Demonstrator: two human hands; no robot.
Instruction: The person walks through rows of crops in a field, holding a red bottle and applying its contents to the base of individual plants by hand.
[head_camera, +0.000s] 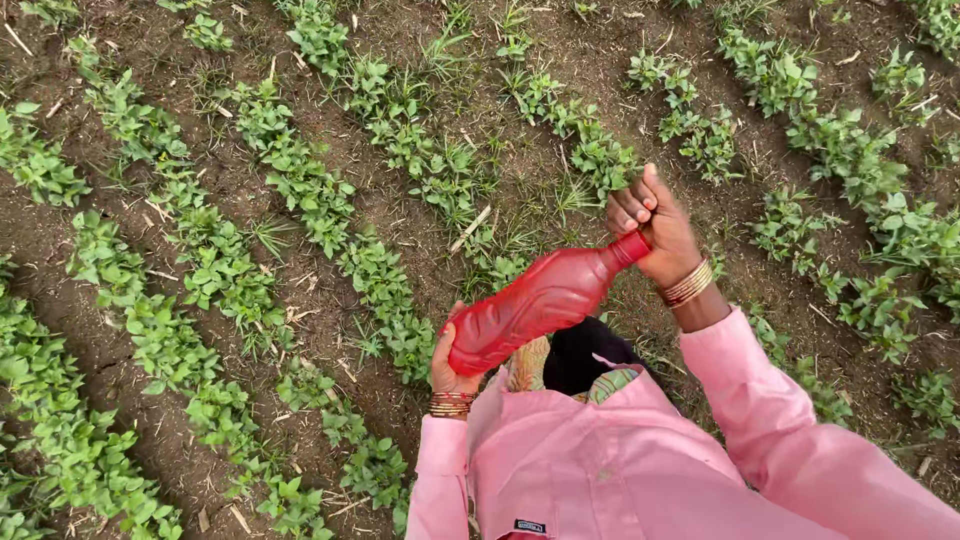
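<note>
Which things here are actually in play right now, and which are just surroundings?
In play:
red bottle, tilted
bottle's cap end
left hand, at the bottle's base
right hand, at the cap

Surroundings:
rows of green seedlings
bare soil
dry stalk

Flat overcast daylight, even exposure, no hard shadows on the soil. Soft sheen on the red bottle, no real glare. Centre sharp; plant rows bend and soften slightly at the edges from the wide lens.
</note>
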